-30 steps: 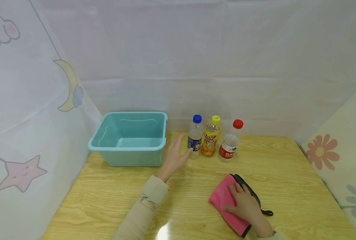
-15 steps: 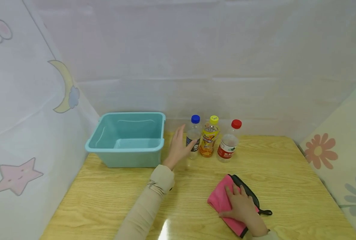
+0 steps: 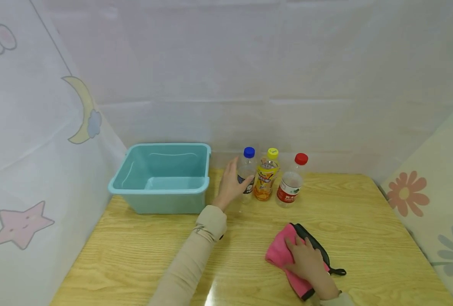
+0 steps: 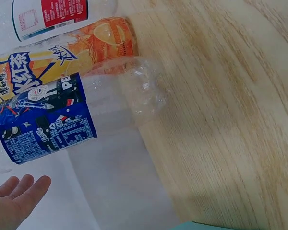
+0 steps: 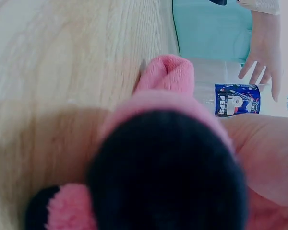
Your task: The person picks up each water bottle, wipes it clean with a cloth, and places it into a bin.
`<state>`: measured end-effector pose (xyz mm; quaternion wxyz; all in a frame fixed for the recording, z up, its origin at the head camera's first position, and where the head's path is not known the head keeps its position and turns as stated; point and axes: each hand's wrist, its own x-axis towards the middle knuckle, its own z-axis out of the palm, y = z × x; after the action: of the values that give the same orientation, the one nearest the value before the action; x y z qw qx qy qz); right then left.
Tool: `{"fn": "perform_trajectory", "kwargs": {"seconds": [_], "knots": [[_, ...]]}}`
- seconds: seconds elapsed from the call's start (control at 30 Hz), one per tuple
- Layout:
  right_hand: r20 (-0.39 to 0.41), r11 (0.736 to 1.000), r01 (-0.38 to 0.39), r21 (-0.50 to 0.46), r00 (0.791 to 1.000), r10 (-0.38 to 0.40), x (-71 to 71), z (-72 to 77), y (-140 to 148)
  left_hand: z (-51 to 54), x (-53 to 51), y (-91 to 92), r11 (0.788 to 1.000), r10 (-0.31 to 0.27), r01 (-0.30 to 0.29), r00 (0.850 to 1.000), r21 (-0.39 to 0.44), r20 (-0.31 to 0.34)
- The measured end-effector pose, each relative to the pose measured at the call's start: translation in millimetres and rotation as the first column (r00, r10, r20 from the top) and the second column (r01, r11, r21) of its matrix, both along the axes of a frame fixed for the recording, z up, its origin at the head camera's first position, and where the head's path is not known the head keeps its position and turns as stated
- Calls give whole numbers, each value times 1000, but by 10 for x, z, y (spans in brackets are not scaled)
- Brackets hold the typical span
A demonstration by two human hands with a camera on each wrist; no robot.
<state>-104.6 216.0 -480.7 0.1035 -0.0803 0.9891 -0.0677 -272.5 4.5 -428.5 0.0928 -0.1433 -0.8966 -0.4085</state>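
Beside the blue-capped bottle (image 3: 248, 164), my left hand (image 3: 228, 187) has its fingers extended and thumb across the front of the label. The left wrist view shows a gap between that hand (image 4: 17, 203) and the bottle's blue label (image 4: 45, 117). My right hand (image 3: 308, 263) grips the pink cloth (image 3: 277, 250), which bunches between thumb and fingers, its black-edged corner lying toward me. Folded pink fabric (image 5: 165, 74) and a blurred dark edge fill much of the right wrist view, beside my right hand (image 5: 269, 153).
A light-blue basin (image 3: 169, 203) stands left of the bottles. The yellow-capped bottle (image 3: 266, 178) and red-capped bottle (image 3: 289, 191) stand upright right of the blue-capped one. A black item with a strap (image 3: 338, 271) lies against the cloth. White curtain (image 3: 249, 76) hangs behind.
My left hand has moved right and slightly up, closer to the blue-capped bottle. Under my right hand the cloth has gone from spread flat to bunched, as the fingers drew it in.
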Motion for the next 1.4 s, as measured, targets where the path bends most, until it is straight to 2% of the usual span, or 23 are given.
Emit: {"fn": "perform_trajectory", "kwargs": {"seconds": [0.23, 0.4, 0.63, 0.77, 0.97, 1.07, 1.13, 1.17, 1.27, 1.37, 1.4], "knots": [[-77, 999, 15, -31, 997, -17, -12, 1, -20, -32, -34, 22, 1000, 9, -10, 1000, 13, 29], [-98, 998, 24, -49, 995, -29, -20, -14, -5, -63, -64, 22, 1000, 1, -1, 1000, 4, 25], [-93, 983, 44, -176, 994, -61, -1, 14, 83, -73, -36, -7, 999, -24, 24, 1000, 27, -4], [-106, 941, 66, -333, 989, -107, 37, 42, 153, -83, 8, -38, 999, -33, 35, 999, 35, -38], [-124, 845, 96, -525, 974, -188, 60, 39, 232, -87, 134, -84, 997, -56, 62, 992, 53, -111], [-100, 771, 127, -624, 966, -240, 65, 39, 244, -82, 212, -98, 996, -68, 74, 992, 51, -103], [-45, 689, 161, -706, 962, -270, 58, 46, 238, -81, 260, -101, 996, -72, 77, 994, 49, -85], [1, 639, 192, -745, 958, -287, 56, 54, 232, -81, 280, -101, 996, -73, 77, 994, 45, -81], [88, 460, 232, -857, 946, -312, 52, 73, 194, -92, 330, -107, 997, -75, 77, 994, 28, -78], [112, 289, 206, -935, 944, -310, 61, 76, 155, -102, 369, -115, 997, -76, 78, 993, 17, -92], [93, 244, 172, -954, 948, -305, 63, 68, 145, -104, 383, -118, 997, -75, 77, 992, 11, -97]]}}
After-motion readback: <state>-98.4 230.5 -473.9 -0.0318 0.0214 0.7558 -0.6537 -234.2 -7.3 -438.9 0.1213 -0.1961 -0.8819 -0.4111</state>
